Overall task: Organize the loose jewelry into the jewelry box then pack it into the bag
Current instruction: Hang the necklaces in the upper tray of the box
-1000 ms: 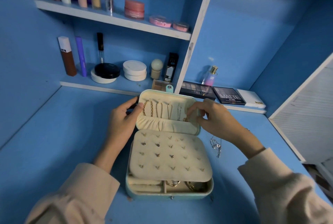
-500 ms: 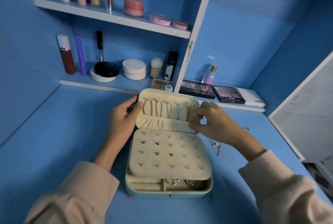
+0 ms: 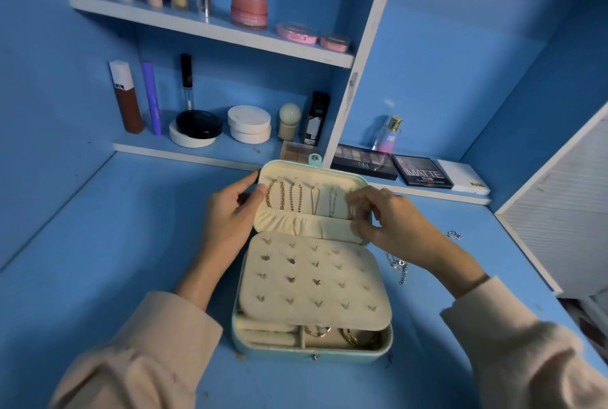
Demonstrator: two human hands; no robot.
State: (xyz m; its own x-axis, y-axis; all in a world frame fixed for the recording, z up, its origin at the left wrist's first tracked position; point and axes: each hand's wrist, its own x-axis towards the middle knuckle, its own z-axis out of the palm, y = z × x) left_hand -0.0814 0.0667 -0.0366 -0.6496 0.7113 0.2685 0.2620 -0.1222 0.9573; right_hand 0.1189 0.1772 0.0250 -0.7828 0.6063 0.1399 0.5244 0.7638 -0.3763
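Observation:
A light teal jewelry box (image 3: 306,354) lies open on the blue desk. Its raised lid (image 3: 316,171) carries several hanging chains (image 3: 296,198) above a cream pocket. A cream earring panel (image 3: 312,283) with small studs covers the base; rings and a bracelet show in the front compartments. My left hand (image 3: 230,214) grips the lid's left edge. My right hand (image 3: 391,221) pinches a thin chain at the lid's right side, fingers at the pocket edge. A loose silver chain (image 3: 399,265) lies on the desk right of the box. No bag is in view.
A small silver piece (image 3: 453,234) lies further right on the desk. Shelves behind hold cosmetics: bottles, jars, compacts, eyeshadow palettes (image 3: 421,171) and a perfume bottle (image 3: 388,133). A white louvred door (image 3: 559,211) stands at the right.
My right hand has shifted slightly along the lid's right side, fingers working at the chain near the pocket. The left hand keeps its hold on the lid.

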